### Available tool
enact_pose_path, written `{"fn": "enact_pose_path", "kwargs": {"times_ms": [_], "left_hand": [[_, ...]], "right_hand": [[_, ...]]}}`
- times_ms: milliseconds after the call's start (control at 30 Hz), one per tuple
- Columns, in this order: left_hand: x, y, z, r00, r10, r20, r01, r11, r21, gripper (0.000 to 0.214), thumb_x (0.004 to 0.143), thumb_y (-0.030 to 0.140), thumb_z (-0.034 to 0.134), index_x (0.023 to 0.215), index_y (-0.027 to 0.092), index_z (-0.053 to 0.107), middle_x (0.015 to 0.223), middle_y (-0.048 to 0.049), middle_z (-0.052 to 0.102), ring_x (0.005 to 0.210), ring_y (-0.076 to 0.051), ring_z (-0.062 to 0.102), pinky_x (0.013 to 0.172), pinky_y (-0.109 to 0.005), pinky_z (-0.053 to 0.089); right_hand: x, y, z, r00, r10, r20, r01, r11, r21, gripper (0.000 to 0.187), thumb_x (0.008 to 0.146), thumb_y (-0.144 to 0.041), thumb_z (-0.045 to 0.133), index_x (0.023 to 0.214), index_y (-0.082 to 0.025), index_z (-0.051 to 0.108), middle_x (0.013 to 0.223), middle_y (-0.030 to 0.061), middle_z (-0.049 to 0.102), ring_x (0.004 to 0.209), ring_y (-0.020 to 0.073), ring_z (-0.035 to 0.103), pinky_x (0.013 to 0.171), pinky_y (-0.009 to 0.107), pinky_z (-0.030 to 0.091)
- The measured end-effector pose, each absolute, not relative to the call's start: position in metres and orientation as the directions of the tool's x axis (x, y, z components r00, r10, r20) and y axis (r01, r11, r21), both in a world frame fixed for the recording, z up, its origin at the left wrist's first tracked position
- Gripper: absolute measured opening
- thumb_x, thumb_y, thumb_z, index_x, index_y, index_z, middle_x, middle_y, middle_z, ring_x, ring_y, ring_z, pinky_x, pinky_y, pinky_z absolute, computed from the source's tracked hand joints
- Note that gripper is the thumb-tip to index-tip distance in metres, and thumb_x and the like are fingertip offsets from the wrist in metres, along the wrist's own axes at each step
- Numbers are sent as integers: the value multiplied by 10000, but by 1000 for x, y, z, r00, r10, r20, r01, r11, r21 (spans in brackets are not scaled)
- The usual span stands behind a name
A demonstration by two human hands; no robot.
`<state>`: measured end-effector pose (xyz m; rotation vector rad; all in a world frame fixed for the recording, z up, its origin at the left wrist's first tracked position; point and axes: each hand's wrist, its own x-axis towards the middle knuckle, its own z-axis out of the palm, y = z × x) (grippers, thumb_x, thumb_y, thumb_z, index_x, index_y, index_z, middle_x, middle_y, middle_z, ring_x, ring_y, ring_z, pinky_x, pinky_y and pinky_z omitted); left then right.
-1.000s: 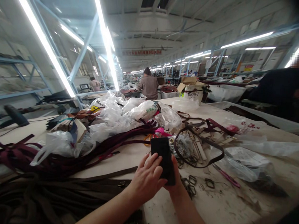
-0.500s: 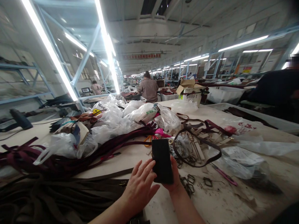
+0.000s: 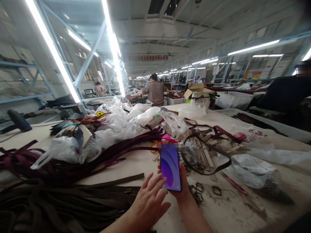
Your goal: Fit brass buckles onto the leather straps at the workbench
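My right hand (image 3: 180, 188) holds a black smartphone (image 3: 170, 167) upright, its screen lit purple and blue. Part of the screen's top is pixelated. My left hand (image 3: 148, 203) hovers just left of the phone with its fingers spread, not touching it and holding nothing. Below it lie dark brown leather straps (image 3: 71, 201). Metal buckles (image 3: 196, 192) sit on the work table (image 3: 225, 209) just right of my right hand.
Burgundy straps (image 3: 24, 158) and plastic bags (image 3: 117, 126) crowd the table's far side. Leather pieces and a dark loop (image 3: 208, 162) lie to the right. A co-worker (image 3: 155, 94) stands beyond, and a seated person (image 3: 284, 95) is at the right.
The phone's dark screen has lit up. My left hand has lifted off the phone and moved left and down, fingers spreading.
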<state>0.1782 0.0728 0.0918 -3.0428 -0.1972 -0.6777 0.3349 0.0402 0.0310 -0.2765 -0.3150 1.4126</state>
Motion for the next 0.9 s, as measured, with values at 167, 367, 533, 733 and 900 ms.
{"fn": "enact_pose_path", "kwargs": {"times_ms": [167,367,533,733,900], "left_hand": [[182,73,93,895,112,432,117,-993,14,251,770,366,552,964,208,539,1239,-59,510,1229,-225,357,1050,-421,244],[193,77,88,876,144,461,153,-988,17,269,774,394,541,956,195,531,1246,-67,502,1250,-235,319,1066,-430,207],[210,88,96,844,231,483,238,-970,49,274,764,400,555,940,192,526,1275,-79,472,1258,-244,301,1064,-450,203],[212,89,105,819,264,508,276,-960,55,275,772,372,546,967,178,532,1331,-115,397,1270,-270,271,1045,-479,231],[198,81,98,860,185,476,199,-980,22,226,808,351,497,968,197,537,1327,-76,413,1261,-254,293,1045,-473,232]], "right_hand": [[335,42,29,124,991,55,-900,136,-414,618,729,-650,458,1016,-123,605,986,106,636,883,206,588,855,336,415],[333,44,25,88,993,85,-896,116,-429,680,690,-689,473,1035,-119,605,1004,111,629,967,241,557,902,381,389],[332,45,23,114,991,69,-880,133,-456,612,660,-651,551,1045,-178,608,1049,79,616,1038,260,519,914,429,381],[332,44,25,126,989,77,-881,147,-450,599,664,-638,563,1042,-176,612,1039,86,621,1042,261,518,907,422,392],[335,45,23,155,982,105,-885,186,-427,624,685,-665,511,1031,-155,610,998,96,634,994,254,545,880,402,412]]}}
